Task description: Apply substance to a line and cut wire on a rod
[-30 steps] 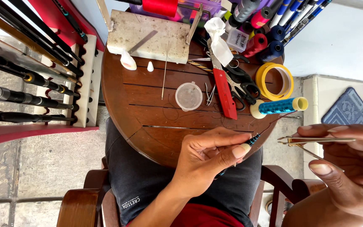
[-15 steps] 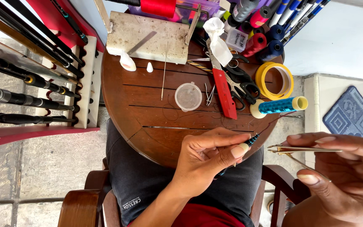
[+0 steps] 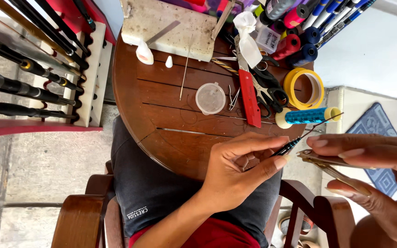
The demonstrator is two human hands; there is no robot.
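Note:
My left hand [image 3: 235,172] pinches a thin dark rod with a teal-wrapped tip [image 3: 289,147] between thumb and fingers, over the near edge of the round wooden table [image 3: 161,115]. The rod's fine end slants up to the right past a teal thread spool [image 3: 306,115]. My right hand [image 3: 373,179] comes in from the right and grips a slim brass-coloured tweezer-like tool [image 3: 327,161]. The tool's end lies just right of the rod tip, close to my left fingertips.
On the table lie a red utility knife [image 3: 249,96], black scissors [image 3: 268,92], a yellow tape roll [image 3: 304,88], a clear round lid [image 3: 211,98], a small white bottle [image 3: 144,53] and a white foam block [image 3: 171,25]. Thread spools [image 3: 295,27] crowd the far right. A rack of dark rods [image 3: 28,78] stands left.
My right hand has moved left with the brass tool, bringing it close to the rod tip. My left hand has stayed in place holding the rod.

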